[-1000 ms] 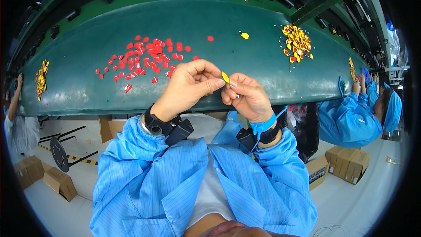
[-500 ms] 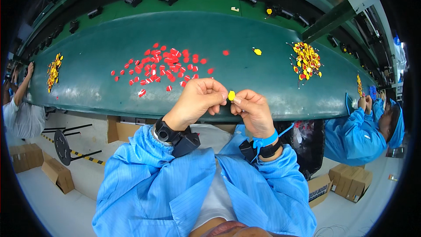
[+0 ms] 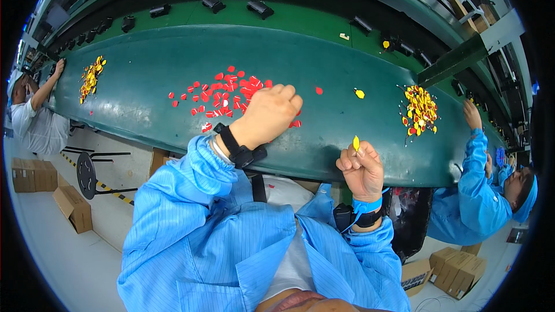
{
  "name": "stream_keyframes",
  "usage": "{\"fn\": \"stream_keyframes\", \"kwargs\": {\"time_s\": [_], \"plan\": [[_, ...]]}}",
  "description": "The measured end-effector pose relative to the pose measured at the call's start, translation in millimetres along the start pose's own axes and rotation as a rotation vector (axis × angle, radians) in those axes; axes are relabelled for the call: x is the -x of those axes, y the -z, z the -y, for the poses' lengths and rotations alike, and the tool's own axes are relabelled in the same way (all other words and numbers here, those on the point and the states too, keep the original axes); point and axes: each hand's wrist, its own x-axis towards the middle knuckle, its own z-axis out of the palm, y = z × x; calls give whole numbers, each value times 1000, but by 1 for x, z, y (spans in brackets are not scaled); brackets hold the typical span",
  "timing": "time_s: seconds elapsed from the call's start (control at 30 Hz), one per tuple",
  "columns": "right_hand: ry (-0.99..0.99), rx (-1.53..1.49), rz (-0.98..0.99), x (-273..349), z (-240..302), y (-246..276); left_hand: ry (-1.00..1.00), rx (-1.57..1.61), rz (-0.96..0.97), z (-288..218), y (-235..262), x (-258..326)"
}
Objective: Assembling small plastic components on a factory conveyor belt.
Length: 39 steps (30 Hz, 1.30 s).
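My right hand (image 3: 363,174) pinches a small yellow leaf-shaped piece (image 3: 356,143) upright between thumb and fingertips, just over the near edge of the green table (image 3: 144,118). Over the right side of a scatter of small red pieces (image 3: 222,89), some with white stripes, is my left hand (image 3: 269,112). Its fingers curl downward and look closed. The back of the hand hides its fingertips and anything in them. A lone red piece (image 3: 319,90) lies to the right of that hand, and a single yellow piece (image 3: 359,93) lies farther right.
At the right is a heap of yellow and red pieces (image 3: 421,110); another yellow heap (image 3: 91,81) lies far left. Black clip-like devices (image 3: 260,8) line the back. A co-worker in blue (image 3: 474,196) works at the right, another person (image 3: 37,115) at the left. A black stool (image 3: 87,176) stands below.
My hands have parted. The left has left the yellow piece and moved up over the red pieces; the right keeps the yellow piece, now turned edge-on. The whole view has shifted slightly.
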Motion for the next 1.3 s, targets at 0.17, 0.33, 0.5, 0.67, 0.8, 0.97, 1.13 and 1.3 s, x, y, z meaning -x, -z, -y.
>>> {"fn": "stream_keyframes", "kwargs": {"time_s": [0.17,0.33,0.5,0.67,0.8,0.97,1.13,1.3], "plan": [[-53,12,-99,1,3,17,-173,-92,229,-4,-7,19],[9,-46,-134,5,19,32,16,55,263,37,25,21],[11,59,-178,-6,27,32,696,534,-172,187,17,-8],[76,126,-209,-19,21,24,1453,990,-385,296,-5,-60],[125,176,-307,-24,22,22,1522,1092,-515,338,-50,-83],[121,202,-274,-22,29,14,1114,1264,-528,277,-22,-88],[128,208,-254,-21,29,-1,586,1309,17,112,34,-81],[112,363,-119,-25,27,-24,686,1576,202,10,21,-30]]}}
